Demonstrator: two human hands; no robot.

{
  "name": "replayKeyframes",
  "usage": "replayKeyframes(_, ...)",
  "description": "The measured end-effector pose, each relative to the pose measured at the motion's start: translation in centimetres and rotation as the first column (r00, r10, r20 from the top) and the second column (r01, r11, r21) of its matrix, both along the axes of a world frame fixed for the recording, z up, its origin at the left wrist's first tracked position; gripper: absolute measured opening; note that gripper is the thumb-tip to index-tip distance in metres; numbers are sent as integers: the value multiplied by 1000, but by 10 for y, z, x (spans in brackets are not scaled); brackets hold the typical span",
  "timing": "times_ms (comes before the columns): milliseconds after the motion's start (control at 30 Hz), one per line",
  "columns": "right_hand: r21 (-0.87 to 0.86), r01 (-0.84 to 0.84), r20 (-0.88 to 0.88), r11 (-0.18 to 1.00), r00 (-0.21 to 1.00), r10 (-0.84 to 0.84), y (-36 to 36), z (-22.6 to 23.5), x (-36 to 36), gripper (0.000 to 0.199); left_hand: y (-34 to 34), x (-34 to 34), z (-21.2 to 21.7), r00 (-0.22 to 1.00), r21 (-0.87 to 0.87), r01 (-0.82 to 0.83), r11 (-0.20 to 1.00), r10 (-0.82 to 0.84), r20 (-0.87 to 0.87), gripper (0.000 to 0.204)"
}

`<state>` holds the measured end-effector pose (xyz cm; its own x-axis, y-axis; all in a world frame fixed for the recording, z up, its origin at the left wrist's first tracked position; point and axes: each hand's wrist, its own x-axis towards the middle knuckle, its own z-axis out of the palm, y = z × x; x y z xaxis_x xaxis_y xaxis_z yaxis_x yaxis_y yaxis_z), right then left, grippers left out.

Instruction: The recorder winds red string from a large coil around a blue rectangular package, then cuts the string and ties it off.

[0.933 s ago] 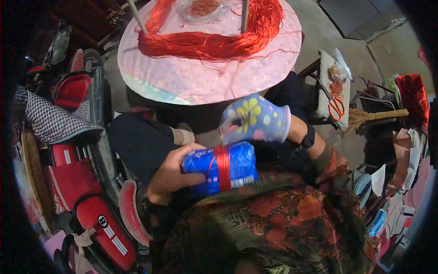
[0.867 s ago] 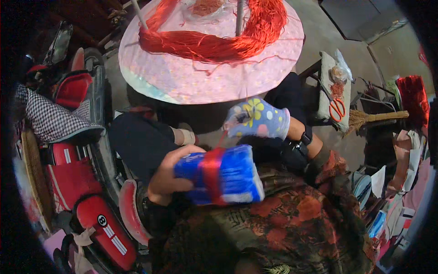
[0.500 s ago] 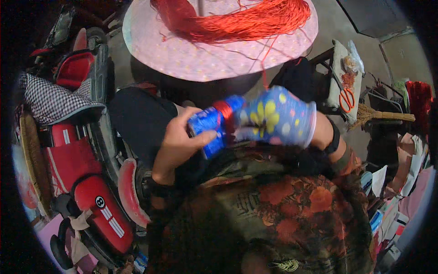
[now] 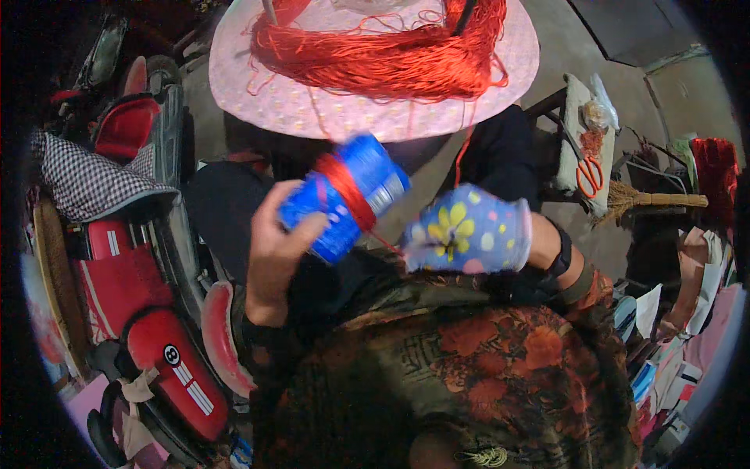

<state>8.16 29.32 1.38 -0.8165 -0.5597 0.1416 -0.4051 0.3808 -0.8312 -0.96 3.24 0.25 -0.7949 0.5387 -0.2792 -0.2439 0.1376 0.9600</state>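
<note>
Around the blue packet [image 4: 331, 209] curls the left hand [image 4: 277, 244]. Right of it, the gloved right hand [image 4: 469, 233] pinches red yarn [image 4: 346, 190].

- Round pink table [image 4: 273, 109]: a skein of red thread [image 4: 375, 70] lies across it.
- Pale-topped bench [image 4: 576, 92], right of the table: orange-handled scissors [image 4: 590, 162], red scraps [image 4: 592, 142], clear plastic bag [image 4: 601, 109].
- Grey floor [image 4: 551, 43], showing beyond the table's right edge.

From here the blue packet [image 4: 375, 170] looks like glossy, crinkled plastic, the flowered glove [image 4: 473, 230] matt cloth. Red thread [image 4: 375, 62] shines silkily toward the round table's [image 4: 242, 86] near edge. Along the bench's [image 4: 576, 94] right edge, a bag [image 4: 601, 102] shows clear plastic; the broom [image 4: 625, 199] is rough straw.
</note>
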Motion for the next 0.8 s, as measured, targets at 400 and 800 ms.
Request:
replayKeyframes(400,-102,172,186,980,971,-151,7,-74,1,27,8,19,2,911,378,-144,915,-27,413,54)
replayKeyframes(800,106,155,8,982,988,-156,16,9,-40,17,11,9,-14,926,38,282,959,-282,252,54)
